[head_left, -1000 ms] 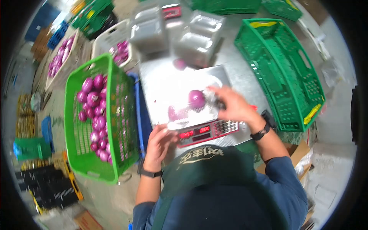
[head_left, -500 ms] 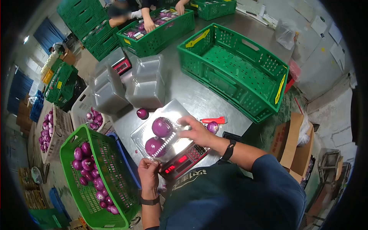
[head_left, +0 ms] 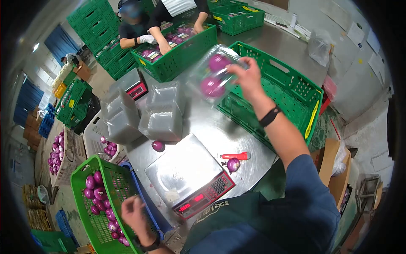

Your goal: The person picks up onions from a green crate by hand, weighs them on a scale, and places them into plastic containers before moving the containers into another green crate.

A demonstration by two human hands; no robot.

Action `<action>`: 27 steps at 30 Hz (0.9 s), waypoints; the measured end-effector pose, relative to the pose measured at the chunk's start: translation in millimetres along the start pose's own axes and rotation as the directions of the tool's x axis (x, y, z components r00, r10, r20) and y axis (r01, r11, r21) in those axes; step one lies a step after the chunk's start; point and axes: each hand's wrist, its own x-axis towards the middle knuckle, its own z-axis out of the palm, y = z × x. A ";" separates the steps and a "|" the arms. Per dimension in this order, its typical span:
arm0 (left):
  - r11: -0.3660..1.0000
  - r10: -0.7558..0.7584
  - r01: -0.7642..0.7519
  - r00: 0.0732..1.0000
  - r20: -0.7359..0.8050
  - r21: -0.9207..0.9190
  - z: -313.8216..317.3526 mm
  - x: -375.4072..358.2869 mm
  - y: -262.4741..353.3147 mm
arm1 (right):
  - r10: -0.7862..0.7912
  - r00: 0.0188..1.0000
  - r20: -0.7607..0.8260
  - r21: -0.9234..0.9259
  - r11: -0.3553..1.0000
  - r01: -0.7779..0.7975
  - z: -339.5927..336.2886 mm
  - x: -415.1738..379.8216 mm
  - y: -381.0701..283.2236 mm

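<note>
My right hand (head_left: 246, 80) grips a clear plastic container (head_left: 224, 94) by its edge. Two red onions (head_left: 212, 87) show through the clear plastic. The container is in the air beside and partly in front of the left end of the large green crate (head_left: 270, 120). My left hand (head_left: 133, 215) is over the right side of the green basket (head_left: 101, 169) of red onions, fingers loosely bent and apart, holding nothing. Between my hands, the scale (head_left: 175, 165) has a bare plate and lit red digits.
Stacked clear containers (head_left: 160, 127) stand behind the scale, near a loose onion (head_left: 157, 146). A red-handled tool (head_left: 234, 156) lies beside another onion (head_left: 233, 165). Across the table, people's hands reach into a green crate (head_left: 186, 51) of packed onions.
My right hand has lifted the container of onions off the scale and carried it forward to the big crate. My left hand has let go and moved left, over the basket.
</note>
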 end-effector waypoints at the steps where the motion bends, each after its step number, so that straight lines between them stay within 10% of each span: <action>1: 0.997 0.033 -0.028 0.997 -0.067 0.076 -26.2 3.8 -9.1 | -0.036 0.996 -0.081 -0.119 0.993 0.027 -10.3 23.3 -0.8; 6: 0.866 0.196 -0.020 0.932 -0.303 0.500 -177.1 1.9 -88.9 | -0.163 0.940 -0.299 -0.644 0.762 -0.073 -77.5 138.8 90.2; 7: 0.719 0.012 0.271 0.916 -0.402 0.640 -117.9 -24.0 -9.9 | -0.126 0.946 -0.300 -0.678 0.725 -0.118 -86.4 148.6 109.1; 13: 0.187 -0.061 0.532 0.846 -0.530 0.826 -97.0 -29.0 -17.6 | 0.129 0.918 -0.375 -0.663 0.655 -0.363 -112.1 184.3 196.2; 19: 0.169 -0.164 0.594 0.804 -0.572 0.787 -95.9 -13.7 -20.9 | -0.064 0.903 -0.424 -0.678 0.684 -0.270 -110.0 234.0 238.5; 23: 0.140 -0.137 0.593 0.804 -0.578 0.793 -84.5 -9.2 -17.8 | -0.027 0.996 0.084 -0.857 0.508 0.086 -101.4 203.5 263.5; 27: 0.062 -0.141 0.611 0.788 -0.599 0.790 -92.0 -9.3 -24.0 | -0.165 0.956 0.243 -0.895 0.341 0.286 -109.4 204.4 308.3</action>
